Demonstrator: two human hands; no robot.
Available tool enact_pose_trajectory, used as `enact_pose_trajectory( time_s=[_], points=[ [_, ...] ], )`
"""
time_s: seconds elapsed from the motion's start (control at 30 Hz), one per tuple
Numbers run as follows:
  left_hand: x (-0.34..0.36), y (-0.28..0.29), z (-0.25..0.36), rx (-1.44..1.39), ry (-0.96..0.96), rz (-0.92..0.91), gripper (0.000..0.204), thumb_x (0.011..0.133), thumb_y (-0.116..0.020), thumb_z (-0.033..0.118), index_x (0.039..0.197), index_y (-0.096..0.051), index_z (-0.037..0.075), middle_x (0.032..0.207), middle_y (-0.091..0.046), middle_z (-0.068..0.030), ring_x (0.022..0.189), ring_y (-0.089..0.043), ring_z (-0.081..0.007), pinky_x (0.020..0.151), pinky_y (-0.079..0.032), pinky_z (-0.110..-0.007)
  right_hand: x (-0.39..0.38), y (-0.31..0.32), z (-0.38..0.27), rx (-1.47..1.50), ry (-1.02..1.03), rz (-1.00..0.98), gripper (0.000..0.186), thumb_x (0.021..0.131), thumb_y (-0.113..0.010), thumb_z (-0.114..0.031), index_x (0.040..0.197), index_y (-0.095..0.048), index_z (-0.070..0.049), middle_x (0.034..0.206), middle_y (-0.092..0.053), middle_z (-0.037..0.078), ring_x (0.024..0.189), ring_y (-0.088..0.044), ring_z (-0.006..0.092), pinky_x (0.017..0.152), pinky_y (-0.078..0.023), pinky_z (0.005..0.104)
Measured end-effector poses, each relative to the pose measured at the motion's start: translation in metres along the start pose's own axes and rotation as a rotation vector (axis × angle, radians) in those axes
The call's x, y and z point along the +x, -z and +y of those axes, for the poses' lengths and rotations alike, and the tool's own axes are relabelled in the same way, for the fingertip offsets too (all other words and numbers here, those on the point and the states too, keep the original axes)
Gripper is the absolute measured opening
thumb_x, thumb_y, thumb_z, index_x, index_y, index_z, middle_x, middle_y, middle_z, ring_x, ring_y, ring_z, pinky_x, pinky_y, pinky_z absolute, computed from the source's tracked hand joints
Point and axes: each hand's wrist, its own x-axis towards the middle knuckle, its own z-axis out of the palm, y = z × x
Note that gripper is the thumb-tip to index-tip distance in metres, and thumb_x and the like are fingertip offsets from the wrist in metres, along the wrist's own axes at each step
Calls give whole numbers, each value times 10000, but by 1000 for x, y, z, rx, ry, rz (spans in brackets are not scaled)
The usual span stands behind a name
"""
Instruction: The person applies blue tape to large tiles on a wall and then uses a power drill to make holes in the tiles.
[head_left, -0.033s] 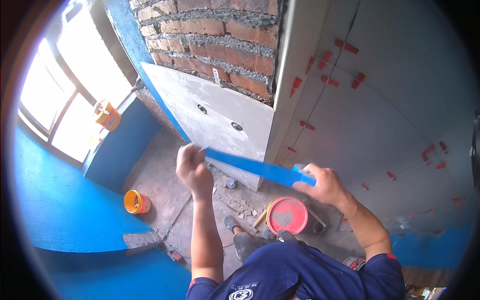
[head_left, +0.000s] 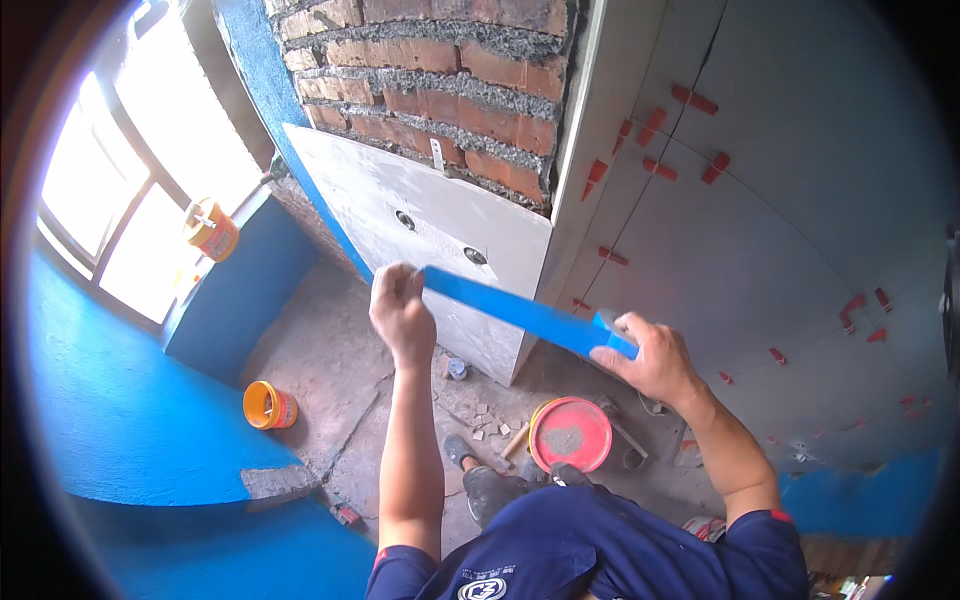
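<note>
My left hand [head_left: 400, 310], fingers bent, pinches one end of a long blue strip [head_left: 510, 310]. My right hand [head_left: 655, 365] grips its other end, where a thicker blue piece shows between thumb and fingers. The strip stretches across the front of a large pale tile [head_left: 420, 180] with two round cutouts, which stands against exposed brickwork [head_left: 420, 70]. I cannot tell whether the strip touches the tile.
A grey tiled wall [head_left: 770, 220] with red clips is at right. An orange bucket [head_left: 215, 230] sits by the window, another [head_left: 268, 405] on the floor. A red lidded bucket [head_left: 570, 450] and scattered chips [head_left: 485, 420] lie near my feet. A blue wall [head_left: 110, 370] is at left.
Both hands and the blue strip have moved slightly upward, and my left hand also a little to the right. The view has shifted slightly.
</note>
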Motion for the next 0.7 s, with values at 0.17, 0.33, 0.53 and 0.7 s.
enact_pose_trajectory(
  time_s=[0.17,0.33,0.53,0.7],
  points=[
    [48,-30,-42,-483,111,-30,47,907,-599,-31,928,-616,8,858,-584,29,789,-517,-50,742,-423,-184,39,3,-26,-208,157,257,452,801,-729,-444,928,-612,-26,715,-646,171,648,-649,368,599,-509,421],
    [69,-51,-67,-599,162,-34,53,912,-607,-17,956,-623,9,866,-597,14,798,-531,-56,759,-433,-189,59,-5,-31,-261,181,288,437,785,-738,-428,887,-606,-25,658,-632,163,606,-643,357,577,-506,424],
    [74,-64,-70,-610,154,7,29,912,-628,13,940,-627,22,832,-590,29,750,-499,-41,706,-399,-179,72,-4,-27,-267,153,273,460,780,-745,-437,902,-636,-8,668,-632,172,620,-644,367,589,-518,413],
    [78,-72,-66,-568,105,24,30,907,-648,40,896,-624,26,808,-588,37,729,-478,-36,687,-385,-178,83,-9,-16,-289,209,348,429,766,-758,-410,898,-644,-18,638,-629,146,586,-639,333,562,-510,401]
  ],
)
